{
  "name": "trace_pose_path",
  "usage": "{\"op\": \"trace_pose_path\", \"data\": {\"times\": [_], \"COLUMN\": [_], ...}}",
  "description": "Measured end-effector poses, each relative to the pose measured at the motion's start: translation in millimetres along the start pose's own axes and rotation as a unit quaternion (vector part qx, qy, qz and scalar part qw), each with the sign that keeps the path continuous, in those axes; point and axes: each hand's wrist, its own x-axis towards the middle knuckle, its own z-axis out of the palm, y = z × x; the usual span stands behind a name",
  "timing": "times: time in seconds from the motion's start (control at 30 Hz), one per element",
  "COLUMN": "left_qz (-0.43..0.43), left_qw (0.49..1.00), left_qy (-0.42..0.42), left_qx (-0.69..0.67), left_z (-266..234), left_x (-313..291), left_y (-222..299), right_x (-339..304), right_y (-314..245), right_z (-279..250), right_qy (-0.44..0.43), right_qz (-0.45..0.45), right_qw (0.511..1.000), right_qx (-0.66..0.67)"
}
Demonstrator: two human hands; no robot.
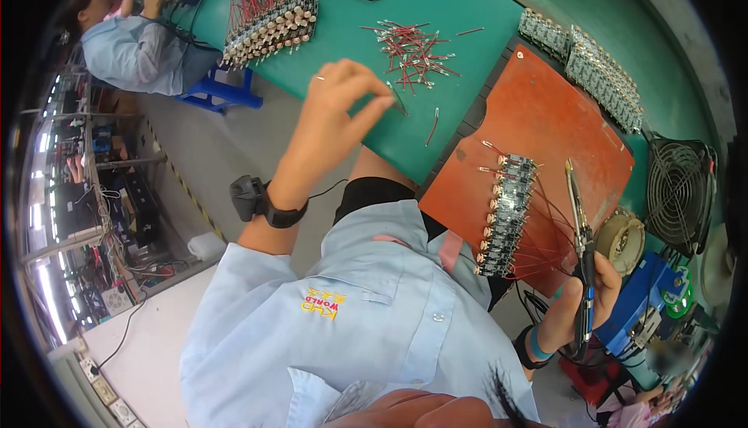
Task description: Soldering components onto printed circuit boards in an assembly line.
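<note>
My left hand (336, 116) is raised over the green table mat, thumb and forefinger pinched on a short thin wire (400, 103). Just beyond it lies a loose pile of short red and dark wires (413, 52), and a single wire (432, 127) rests to its right. In my right hand (567, 311) is a soldering iron (583, 268), its tip pointing away from me over an orange board (557, 109). Left of the iron, a row of small circuit boards (508, 214) sits on the orange board, with red wires on its right side and a few at its far left end.
Wired circuit boards (269, 31) are stacked at the far left of the table; more board rows (600, 77) lie at the far right. A black fan (679, 190), a round tan container (621, 243) and a blue device (640, 303) stand right. Another person (132, 54) sits far left.
</note>
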Motion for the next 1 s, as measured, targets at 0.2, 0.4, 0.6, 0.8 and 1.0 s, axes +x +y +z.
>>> {"op": "trace_pose_path", "data": {"times": [0.2,0.4,0.6,0.8,1.0], "left_qz": [0.123,0.116,0.097,0.132,0.097], "left_qw": [0.988,0.973,0.992,0.949,0.924], "left_qy": [-0.088,-0.192,-0.062,-0.095,-0.132], "left_qx": [0.022,0.061,-0.06,-0.269,-0.345], "left_z": [24.1,20.2,4.2,23.5,36.3], "left_x": [7.7,12.8,9.1,-20.8,-28.7], "left_y": [23.2,11.7,36.0,96.1,110.2], "right_x": [-0.5,-5.8,-7.8,-7.2,-2.8], "right_y": [-7.1,-6.5,-9.6,-10.3,-20.2], "right_z": [12.0,15.3,17.5,31.4,41.3], "right_qy": [0.026,0.044,0.034,-0.024,-0.073], "right_qz": [-0.014,0.003,-0.001,-0.012,-0.055], "right_qw": [0.999,0.998,0.996,0.99,0.988], "right_qx": [-0.014,0.051,0.079,0.135,0.125]}}
